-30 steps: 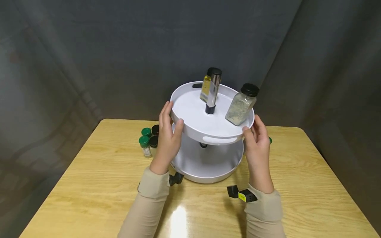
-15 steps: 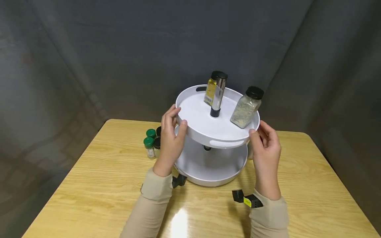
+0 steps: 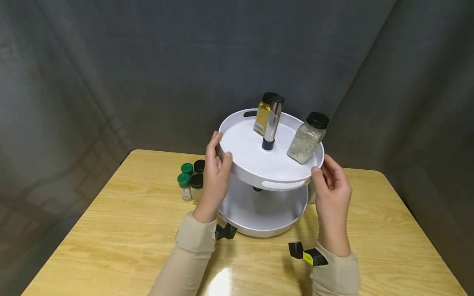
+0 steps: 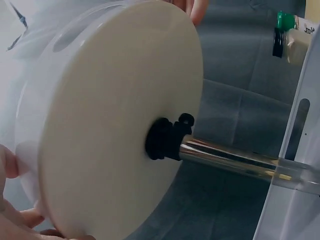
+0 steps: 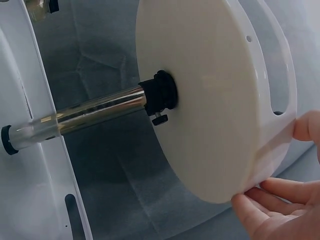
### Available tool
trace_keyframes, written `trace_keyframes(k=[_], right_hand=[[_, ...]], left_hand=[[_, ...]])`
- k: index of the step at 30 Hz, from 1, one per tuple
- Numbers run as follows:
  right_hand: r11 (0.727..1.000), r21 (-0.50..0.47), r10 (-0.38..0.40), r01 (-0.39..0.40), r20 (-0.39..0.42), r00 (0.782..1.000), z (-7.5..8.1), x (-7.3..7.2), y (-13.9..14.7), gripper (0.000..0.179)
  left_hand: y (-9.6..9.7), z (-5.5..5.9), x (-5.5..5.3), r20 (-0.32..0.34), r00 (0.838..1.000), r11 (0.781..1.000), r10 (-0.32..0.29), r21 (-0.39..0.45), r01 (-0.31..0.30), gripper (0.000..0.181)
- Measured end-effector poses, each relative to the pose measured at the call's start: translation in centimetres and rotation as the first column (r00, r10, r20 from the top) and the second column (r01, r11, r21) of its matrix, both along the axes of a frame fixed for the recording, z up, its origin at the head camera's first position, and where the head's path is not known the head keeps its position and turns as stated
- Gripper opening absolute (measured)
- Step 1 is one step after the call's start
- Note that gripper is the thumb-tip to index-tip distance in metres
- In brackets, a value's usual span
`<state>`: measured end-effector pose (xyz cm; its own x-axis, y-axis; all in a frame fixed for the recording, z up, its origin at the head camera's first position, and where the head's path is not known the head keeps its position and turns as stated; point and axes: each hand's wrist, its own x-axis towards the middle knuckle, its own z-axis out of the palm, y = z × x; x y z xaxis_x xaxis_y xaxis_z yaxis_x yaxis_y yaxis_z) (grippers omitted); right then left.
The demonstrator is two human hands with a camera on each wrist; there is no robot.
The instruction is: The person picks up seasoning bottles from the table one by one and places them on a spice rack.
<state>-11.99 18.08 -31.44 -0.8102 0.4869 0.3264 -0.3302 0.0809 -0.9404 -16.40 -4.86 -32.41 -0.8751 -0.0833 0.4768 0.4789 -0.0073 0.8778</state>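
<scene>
Head view: upper tray (image 3: 244,152) is held above the lower tray (image 3: 266,205), post (image 3: 273,123) rising from its middle. Left hand (image 3: 214,179) is clamped on its left side, thumb on the front wall, fingers round the edge. Right hand (image 3: 333,191) grips the other side; right wrist view has thumb on outer wall, fingertips at the bottom edge. Two-sided hold probably keeps the load balanced and the fingers off the jars on top. Pale jar (image 3: 306,142) stands near the right hand, yellow jar (image 3: 262,119) partly behind the post. Tray seems to lean right, but wide lens makes that hard to call. Collar (image 5: 164,92) with knob (image 5: 159,120) meets the tray underside, likely what fixes its height. Four jars (image 3: 195,183) sit left of the lower tray on the counter (image 3: 111,226), probably parked there for clearance
</scene>
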Motion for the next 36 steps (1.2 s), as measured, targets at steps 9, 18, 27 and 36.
trace_keyframes(k=[9,18,27,36], right_hand=[[1.0,0.027,0.006,-0.005,-0.016,1.0,0.3,0.0,0.4,0.043],[0.998,0.044,-0.047,0.048,-0.035,0.998,0.1,-0.2,0.9,0.038],[0.982,0.106,-0.144,0.155,-0.104,0.984,-0.6,-0.7,3.0,0.028],[0.951,0.204,-0.263,0.231,0.149,0.953,-2.7,-1.7,6.0,0.039]], left_hand=[[0.2,-0.1,-0.5,-0.057,0.998,0.999,-0.013,-0.032,0.011,0.064],[0.4,0.1,-0.7,-0.039,0.999,0.998,0.007,-0.06,-0.01,0.065],[-0.2,0.1,-0.5,-0.052,0.998,0.998,0.022,-0.056,-0.024,0.063],[-0.1,0.1,-0.6,-0.05,0.998,0.996,0.03,-0.079,-0.034,0.062]])
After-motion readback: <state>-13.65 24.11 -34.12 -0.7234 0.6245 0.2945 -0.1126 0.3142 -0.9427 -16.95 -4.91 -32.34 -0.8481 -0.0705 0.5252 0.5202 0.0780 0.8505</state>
